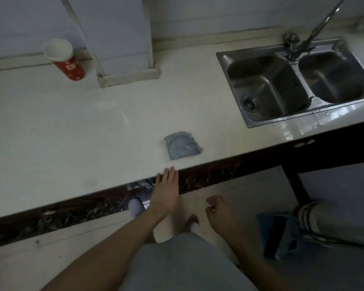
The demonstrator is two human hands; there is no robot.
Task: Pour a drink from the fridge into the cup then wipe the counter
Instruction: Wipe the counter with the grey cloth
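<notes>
Since the left hand [166,192] reaches over the desk [72,133] edge, fingers [172,172] straight and together, it should grip the cloth [182,148] at one o'clock; the right hand [219,211] hangs loosely curled.

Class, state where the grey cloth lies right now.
Head view: the grey cloth lies near the front edge of the counter, just beyond the left hand, left of the steel sink.

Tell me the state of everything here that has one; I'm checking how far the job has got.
Cup: upright on the counter, contents not visible.
Cloth: folded, lying flat, untouched.
Tap: no water seen running.
Left hand: fingers straight, at the counter edge, holding nothing.
Right hand: loosely curled, holding nothing.
</notes>
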